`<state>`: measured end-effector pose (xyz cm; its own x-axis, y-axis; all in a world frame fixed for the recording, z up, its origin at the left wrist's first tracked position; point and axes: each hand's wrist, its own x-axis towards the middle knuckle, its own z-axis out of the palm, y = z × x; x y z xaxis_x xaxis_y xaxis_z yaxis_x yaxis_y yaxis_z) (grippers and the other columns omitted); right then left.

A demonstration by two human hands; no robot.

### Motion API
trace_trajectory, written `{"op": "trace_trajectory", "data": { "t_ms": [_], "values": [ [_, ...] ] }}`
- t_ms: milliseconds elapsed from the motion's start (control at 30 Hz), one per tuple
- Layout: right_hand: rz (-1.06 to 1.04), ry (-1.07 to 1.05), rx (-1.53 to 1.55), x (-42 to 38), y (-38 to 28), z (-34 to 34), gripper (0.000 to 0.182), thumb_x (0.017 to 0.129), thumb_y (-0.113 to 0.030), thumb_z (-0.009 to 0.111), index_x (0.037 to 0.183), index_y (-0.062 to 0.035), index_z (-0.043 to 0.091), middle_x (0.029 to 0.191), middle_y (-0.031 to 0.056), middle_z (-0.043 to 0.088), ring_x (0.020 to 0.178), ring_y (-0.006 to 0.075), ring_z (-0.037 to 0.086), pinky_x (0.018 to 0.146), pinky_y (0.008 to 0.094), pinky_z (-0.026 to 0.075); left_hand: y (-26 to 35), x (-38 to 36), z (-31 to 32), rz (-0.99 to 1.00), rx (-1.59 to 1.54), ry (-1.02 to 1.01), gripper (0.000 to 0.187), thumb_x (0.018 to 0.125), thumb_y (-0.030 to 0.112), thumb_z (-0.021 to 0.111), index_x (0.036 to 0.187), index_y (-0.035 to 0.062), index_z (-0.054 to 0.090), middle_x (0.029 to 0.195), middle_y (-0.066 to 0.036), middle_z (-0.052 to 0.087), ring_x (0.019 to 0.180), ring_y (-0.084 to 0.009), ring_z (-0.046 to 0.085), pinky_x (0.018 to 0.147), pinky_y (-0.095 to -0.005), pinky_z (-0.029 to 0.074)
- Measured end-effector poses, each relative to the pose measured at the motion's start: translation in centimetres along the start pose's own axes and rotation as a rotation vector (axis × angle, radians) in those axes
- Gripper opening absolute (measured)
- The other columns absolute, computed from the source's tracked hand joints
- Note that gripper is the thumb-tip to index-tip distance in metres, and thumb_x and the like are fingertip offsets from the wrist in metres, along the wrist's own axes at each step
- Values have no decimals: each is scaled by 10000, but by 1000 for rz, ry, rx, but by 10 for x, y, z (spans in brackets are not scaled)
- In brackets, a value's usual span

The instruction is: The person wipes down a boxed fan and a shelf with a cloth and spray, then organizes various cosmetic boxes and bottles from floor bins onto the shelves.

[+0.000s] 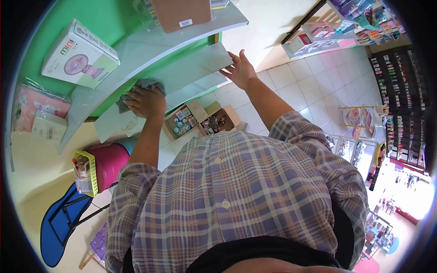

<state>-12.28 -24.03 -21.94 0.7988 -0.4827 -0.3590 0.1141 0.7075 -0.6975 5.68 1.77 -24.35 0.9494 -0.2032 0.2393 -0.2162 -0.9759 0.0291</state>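
My left hand presses a crumpled grey cloth onto a lower white shelf, its fingers bent over the fabric. The lower shelf sits beneath a longer upper shelf, against a green back wall. At the right end of the lower shelf is my right hand, fingers apart and thumb raised. Its fingertips are at the shelf's edge, and nothing is held in it.
On the upper shelf are a mini fan box, a brown carton and plastic-wrapped pink packs. Below, open cartons of small goods stand on the tiled floor. A magenta bin stands at the left, and a display rack at the right.
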Motion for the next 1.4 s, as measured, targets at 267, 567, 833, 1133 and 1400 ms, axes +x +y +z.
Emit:
{"op": "trace_trajectory", "data": {
  "t_ms": [267,567,833,1133,1400],
  "values": [
    [55,-87,20,-19,5,11,705,991,-594,170,1524,-131,174,1530,37,254,1336,328,341,1102,481,275,75,-15,-20,269,-129,56,654,966,424,384,1444,-17,315,1501,-303,234,1383,-505,196,1142,-531,148],
    [138,-72,-2,-18,2,20,755,954,-666,132,1523,-176,203,1517,-2,286,1337,311,339,1103,499,232,77,16,3,371,-1001,79,365,956,206,402,1150,-72,539,1154,-293,571,1073,-486,521,962,-494,406],
    [194,-74,23,-15,2,21,810,908,-738,172,1522,-210,216,1521,-14,286,1357,315,309,1101,521,210,162,-17,-12,256,-1189,-66,385,905,149,452,1166,-128,516,1231,-355,507,1140,-469,503,1009,-484,382],
    [201,-161,67,1,25,37,852,895,-755,141,1471,-158,332,1460,39,399,1317,253,364,1105,512,220,174,-13,-30,567,-270,-75,576,918,306,430,1348,-78,444,1496,-261,301,1423,-433,168,1171,-491,66],
    [203,-92,49,-2,18,47,838,903,-745,131,1439,-150,378,1408,23,424,1257,240,398,1091,501,254,156,-2,-14,959,-290,67,465,930,273,479,1213,-91,537,1402,-292,420,1358,-451,316,1133,-508,220]
  ]
}}
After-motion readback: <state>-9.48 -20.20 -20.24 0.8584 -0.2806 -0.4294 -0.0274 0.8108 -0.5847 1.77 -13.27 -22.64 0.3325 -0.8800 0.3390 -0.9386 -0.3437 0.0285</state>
